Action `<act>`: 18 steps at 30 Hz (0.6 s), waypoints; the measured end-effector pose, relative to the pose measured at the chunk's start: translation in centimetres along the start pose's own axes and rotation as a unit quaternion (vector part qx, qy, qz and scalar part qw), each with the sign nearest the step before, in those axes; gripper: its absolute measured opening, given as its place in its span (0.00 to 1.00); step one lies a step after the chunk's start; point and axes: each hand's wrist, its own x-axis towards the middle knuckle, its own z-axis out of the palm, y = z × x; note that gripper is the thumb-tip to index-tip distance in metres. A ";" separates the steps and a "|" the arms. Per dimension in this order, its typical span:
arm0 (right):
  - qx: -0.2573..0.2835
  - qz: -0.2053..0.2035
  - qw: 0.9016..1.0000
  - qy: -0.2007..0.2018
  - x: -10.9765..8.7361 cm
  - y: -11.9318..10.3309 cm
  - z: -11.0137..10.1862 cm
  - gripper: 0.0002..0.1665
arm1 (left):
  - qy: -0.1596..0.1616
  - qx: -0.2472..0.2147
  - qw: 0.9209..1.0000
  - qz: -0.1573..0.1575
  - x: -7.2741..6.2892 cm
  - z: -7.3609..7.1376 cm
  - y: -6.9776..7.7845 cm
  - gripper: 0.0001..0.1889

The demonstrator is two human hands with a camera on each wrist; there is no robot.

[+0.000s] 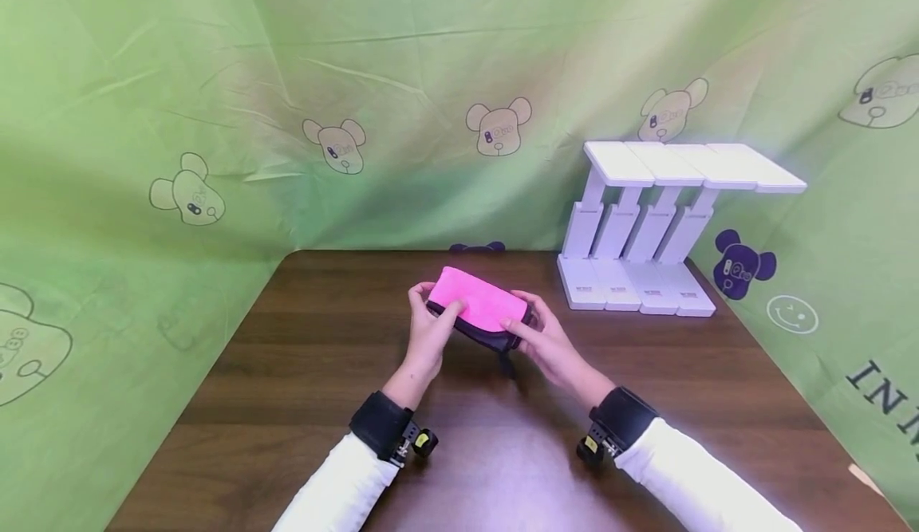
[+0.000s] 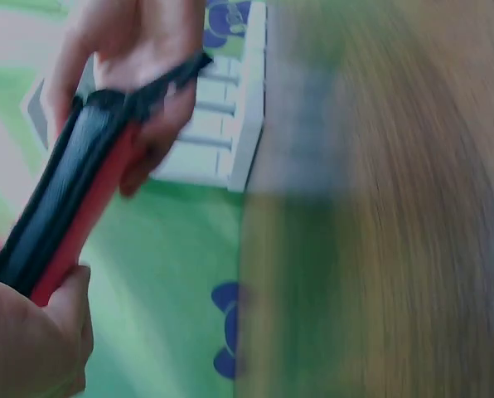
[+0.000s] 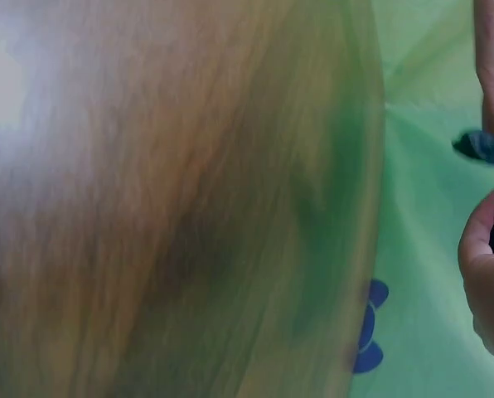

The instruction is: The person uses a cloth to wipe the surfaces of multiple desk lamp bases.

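Note:
Both hands hold a pink pouch (image 1: 479,297) with black edging up over the table, its flat pink face towards the head camera and its right end tilted lower. My left hand (image 1: 428,336) grips the left end, thumb across the pink face. At the opposite end, my right hand (image 1: 549,348) pinches it with the thumb on top and fingers behind. A short black strap (image 2: 176,79) sticks out from the right end. The left wrist view shows the pouch's black side panel (image 2: 60,195). Only the hands and the strap end show at the right wrist view's edge.
Several white folding stands (image 1: 635,285) with flat tops stand side by side at the table's back right. The brown wooden table (image 1: 309,372) spreads under both arms. A green cloth (image 1: 402,61) printed with bear heads hangs behind and at both sides.

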 end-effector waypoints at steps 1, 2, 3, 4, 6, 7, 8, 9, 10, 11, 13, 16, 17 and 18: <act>-0.006 0.001 1.000 0.005 0.1 -0.2 -0.4 0.37 | -0.013 0.016 1.000 -0.011 0.2 -0.4 0.0 0.32; -0.013 0.003 1.000 0.011 0.2 -0.4 -0.8 0.36 | -0.030 0.034 0.999 -0.025 0.3 -0.9 0.0 0.34; -0.024 0.006 1.000 0.014 0.4 -0.6 -1.2 0.35 | -0.051 0.054 0.997 -0.036 0.6 -1.3 0.0 0.36; -0.039 0.012 0.999 0.015 0.6 -0.9 -1.6 0.34 | -0.072 0.079 0.993 -0.045 0.9 -1.8 0.1 0.37; -0.090 0.020 0.996 0.001 1.2 -1.5 -2.5 0.34 | -0.123 0.146 0.980 -0.047 1.6 -2.8 0.2 0.38; -0.125 0.020 0.992 -0.009 1.5 -1.9 -3.0 0.35 | -0.149 0.192 0.969 -0.037 2.0 -3.2 0.3 0.37; -0.159 0.020 0.987 -0.020 1.8 -2.2 -3.4 0.35 | -0.172 0.245 0.954 -0.019 2.3 -3.6 0.4 0.34; -0.197 0.014 0.980 -0.035 2.1 -2.5 -3.9 0.36 | -0.190 0.293 0.937 0.004 2.7 -3.9 0.6 0.32; -0.235 0.004 0.971 -0.048 2.4 -2.7 -4.3 0.35 | -0.202 0.336 0.919 0.031 3.0 -4.1 0.7 0.29; -0.276 -0.011 0.959 -0.060 2.8 -3.0 -4.6 0.35 | -0.209 0.370 0.903 0.060 3.3 -4.3 0.8 0.27; -0.346 -0.048 0.934 -0.073 3.4 -3.3 -5.1 0.32 | -0.205 0.419 0.877 0.112 3.9 -4.3 0.9 0.23; -0.414 -0.102 0.901 -0.080 4.2 -3.5 -5.3 0.25 | -0.181 0.438 0.866 0.157 4.8 -4.1 0.8 0.22; -0.426 -0.111 0.894 -0.080 4.5 -3.5 -5.3 0.24 | -0.171 0.441 0.865 0.166 5.0 -3.9 0.7 0.22; -0.426 -0.110 0.895 -0.078 4.7 -3.5 -5.3 0.24 | -0.164 0.437 0.869 0.165 5.3 -3.8 0.5 0.22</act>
